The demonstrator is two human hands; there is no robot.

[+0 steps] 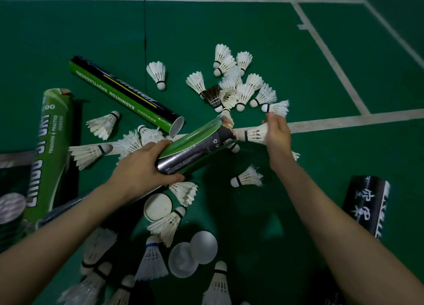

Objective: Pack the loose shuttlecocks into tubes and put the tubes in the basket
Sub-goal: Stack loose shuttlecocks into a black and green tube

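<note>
My left hand [146,164] grips the near end of a green and black shuttlecock tube [197,144], which is tilted up to the right. My right hand [276,132] holds a white shuttlecock [252,133] by its feathers, its cork end at the tube's open mouth. Several loose white shuttlecocks [238,84] lie in a pile on the green floor beyond my hands, with one dark-feathered one among them. More loose shuttlecocks [169,224] lie near me between my arms.
An open green tube [124,95] lies on the floor at the left. A large green tube [50,153] sits at the far left and a black tube [367,206] at the right. White tube caps [158,206] [192,252] lie near me. White court lines cross the floor.
</note>
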